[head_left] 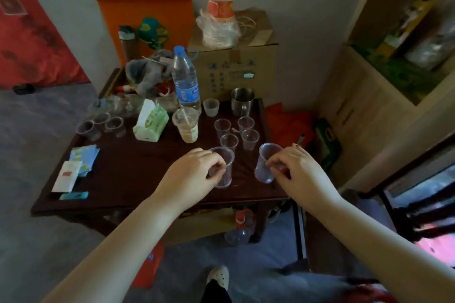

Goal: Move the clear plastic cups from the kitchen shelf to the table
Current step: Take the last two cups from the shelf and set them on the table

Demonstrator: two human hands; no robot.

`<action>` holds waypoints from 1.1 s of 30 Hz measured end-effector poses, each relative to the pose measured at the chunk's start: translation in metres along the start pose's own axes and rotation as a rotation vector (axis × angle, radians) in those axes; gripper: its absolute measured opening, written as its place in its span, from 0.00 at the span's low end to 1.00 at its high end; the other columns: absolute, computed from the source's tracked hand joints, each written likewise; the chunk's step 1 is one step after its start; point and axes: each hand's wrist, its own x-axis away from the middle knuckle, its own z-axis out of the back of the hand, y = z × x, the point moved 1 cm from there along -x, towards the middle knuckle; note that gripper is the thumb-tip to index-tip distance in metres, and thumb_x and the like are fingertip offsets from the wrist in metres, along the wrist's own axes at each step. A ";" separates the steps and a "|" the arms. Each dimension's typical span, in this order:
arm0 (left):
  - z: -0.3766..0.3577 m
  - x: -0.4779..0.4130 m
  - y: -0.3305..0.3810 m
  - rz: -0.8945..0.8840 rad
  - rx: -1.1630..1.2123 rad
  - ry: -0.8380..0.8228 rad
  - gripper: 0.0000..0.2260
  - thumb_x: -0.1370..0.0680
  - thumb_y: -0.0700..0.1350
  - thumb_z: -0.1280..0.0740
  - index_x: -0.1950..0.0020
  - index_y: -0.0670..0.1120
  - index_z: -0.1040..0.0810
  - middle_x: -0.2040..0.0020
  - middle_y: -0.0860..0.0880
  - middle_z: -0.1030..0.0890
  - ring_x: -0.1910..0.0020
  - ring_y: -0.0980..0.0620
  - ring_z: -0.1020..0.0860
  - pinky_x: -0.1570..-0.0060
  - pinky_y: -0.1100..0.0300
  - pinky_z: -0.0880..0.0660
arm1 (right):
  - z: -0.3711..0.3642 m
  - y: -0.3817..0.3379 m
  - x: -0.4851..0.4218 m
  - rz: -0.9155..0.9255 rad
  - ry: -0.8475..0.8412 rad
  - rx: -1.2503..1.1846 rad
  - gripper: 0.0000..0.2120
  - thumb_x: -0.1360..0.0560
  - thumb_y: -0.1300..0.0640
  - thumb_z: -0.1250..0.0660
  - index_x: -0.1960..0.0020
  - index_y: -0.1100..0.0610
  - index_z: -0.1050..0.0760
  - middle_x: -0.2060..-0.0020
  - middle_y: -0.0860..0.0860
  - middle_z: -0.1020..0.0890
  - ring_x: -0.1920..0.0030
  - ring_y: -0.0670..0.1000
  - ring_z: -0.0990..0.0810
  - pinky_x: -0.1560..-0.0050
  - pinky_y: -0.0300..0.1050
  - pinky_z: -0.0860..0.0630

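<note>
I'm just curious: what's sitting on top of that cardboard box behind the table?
On the cardboard box sits a plastic bag holding stacked cups, topped by orange paper cups, with a thin coil beside it. What lies under the bag is covered.

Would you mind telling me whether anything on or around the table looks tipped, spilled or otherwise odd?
No spill shows on the table. The cup in the right hand is tilted, while the cup in the left hand stands upright. An empty clear bottle lies on its side on the floor below the table edge.
</note>
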 end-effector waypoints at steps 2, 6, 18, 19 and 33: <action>-0.015 -0.023 -0.024 -0.016 0.027 -0.036 0.01 0.26 0.45 0.32 0.57 0.49 0.21 0.63 0.56 0.21 0.58 0.57 0.26 0.62 0.57 0.25 | -0.018 0.009 -0.022 -0.051 0.011 -0.003 0.07 0.26 0.59 0.35 0.50 0.52 0.22 0.54 0.44 0.22 0.49 0.45 0.27 0.48 0.29 0.38; -0.051 -0.057 -0.058 -0.007 0.088 -0.081 0.03 0.26 0.45 0.33 0.57 0.47 0.21 0.63 0.54 0.21 0.58 0.57 0.28 0.61 0.58 0.26 | -0.054 0.029 -0.053 -0.131 0.021 0.008 0.09 0.26 0.59 0.37 0.47 0.54 0.22 0.51 0.46 0.22 0.47 0.48 0.28 0.49 0.38 0.32; -0.144 -0.085 -0.102 0.094 0.173 -0.186 0.04 0.26 0.41 0.34 0.54 0.44 0.21 0.56 0.50 0.19 0.51 0.51 0.25 0.56 0.55 0.24 | -0.127 0.083 -0.079 -0.315 -0.150 -0.008 0.16 0.26 0.63 0.39 0.40 0.58 0.24 0.44 0.51 0.23 0.41 0.54 0.30 0.42 0.46 0.30; -0.150 -0.085 -0.103 0.100 0.170 -0.191 0.05 0.26 0.41 0.34 0.53 0.43 0.21 0.56 0.50 0.19 0.50 0.51 0.25 0.56 0.54 0.23 | -0.131 0.086 -0.080 -0.324 -0.158 -0.017 0.16 0.26 0.63 0.40 0.41 0.58 0.24 0.43 0.51 0.23 0.41 0.53 0.30 0.41 0.45 0.31; -0.185 -0.087 -0.116 0.146 0.120 -0.225 0.06 0.26 0.38 0.36 0.50 0.43 0.23 0.52 0.48 0.22 0.47 0.50 0.27 0.60 0.63 0.27 | -0.165 0.101 -0.091 -0.273 -0.050 -0.071 0.14 0.27 0.68 0.39 0.43 0.60 0.23 0.46 0.52 0.22 0.41 0.52 0.27 0.42 0.37 0.33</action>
